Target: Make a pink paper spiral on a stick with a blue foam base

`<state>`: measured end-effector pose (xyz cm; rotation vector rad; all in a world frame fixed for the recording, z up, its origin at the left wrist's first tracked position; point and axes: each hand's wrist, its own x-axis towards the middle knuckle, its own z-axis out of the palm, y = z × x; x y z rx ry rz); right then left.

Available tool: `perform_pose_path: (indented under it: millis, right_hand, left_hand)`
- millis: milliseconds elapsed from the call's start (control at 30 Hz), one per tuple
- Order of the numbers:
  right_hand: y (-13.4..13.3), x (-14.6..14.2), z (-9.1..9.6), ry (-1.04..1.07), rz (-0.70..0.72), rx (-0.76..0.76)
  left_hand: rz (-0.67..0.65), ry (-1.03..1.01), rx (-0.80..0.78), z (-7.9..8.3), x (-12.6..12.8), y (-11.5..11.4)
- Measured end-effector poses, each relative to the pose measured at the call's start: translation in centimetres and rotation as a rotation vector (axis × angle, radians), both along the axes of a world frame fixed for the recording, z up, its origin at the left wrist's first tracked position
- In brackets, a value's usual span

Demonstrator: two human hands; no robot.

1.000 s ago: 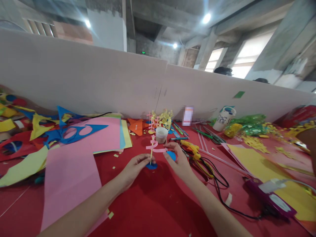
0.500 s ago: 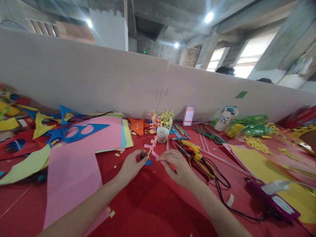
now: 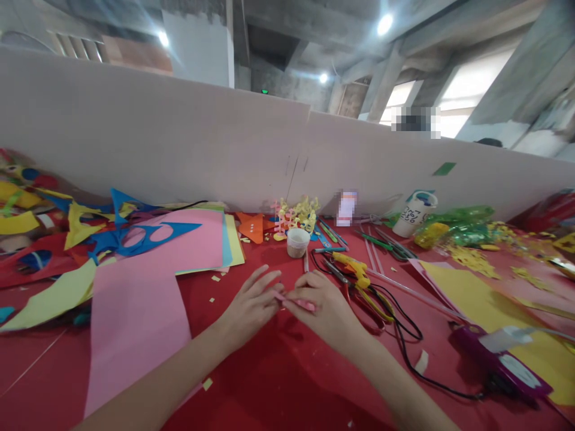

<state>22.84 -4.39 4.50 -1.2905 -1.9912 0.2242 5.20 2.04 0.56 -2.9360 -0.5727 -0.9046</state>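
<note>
A narrow pink paper strip (image 3: pixel 306 304) lies across my right hand (image 3: pixel 326 308), whose thumb and fingers are closed on it. Its thin end reaches over to my left hand (image 3: pixel 249 306), where the thumb and a finger meet it while the upper fingers fan out. The yellow stem and blue base are hidden by my hands. Just beyond stands a white paper cup (image 3: pixel 297 242). Behind the cup are small yellow and pink curled-paper stems (image 3: pixel 308 212).
Pink paper (image 3: pixel 135 335) lies at the left by blue cut-outs (image 3: pixel 150 236). To the right are a yellow glue gun (image 3: pixel 353 268), a purple power strip (image 3: pixel 505 362) with its black cord, green-handled scissors (image 3: pixel 380 242) and yellow sheets (image 3: pixel 467 299). A white partition (image 3: pixel 179 137) runs behind.
The upright yellow stem with pink curls and blue base in my left hand is out of sight. My hands have come together around the pink paper strip, and the left fingers have spread.
</note>
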Motion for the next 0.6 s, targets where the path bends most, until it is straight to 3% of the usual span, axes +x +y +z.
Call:
perform_pose_path:
  millis: [233, 467, 600]
  right_hand:
    - [1.0, 1.8, 0.1, 0.527, 0.074, -0.49]
    - [2.1, 2.1, -1.4, 0.864, 0.047, -0.631]
    - [2.5, 1.8, -2.4, 1.078, -0.033, -0.626]
  left_hand:
    - [-0.058, -0.165, -0.011, 0.4, 0.5, -1.1]
    - [-0.057, -0.276, -0.199, 0.9, 1.1, -1.3]
    - [-0.074, -0.35, -0.376, 0.9, 1.6, -1.2]
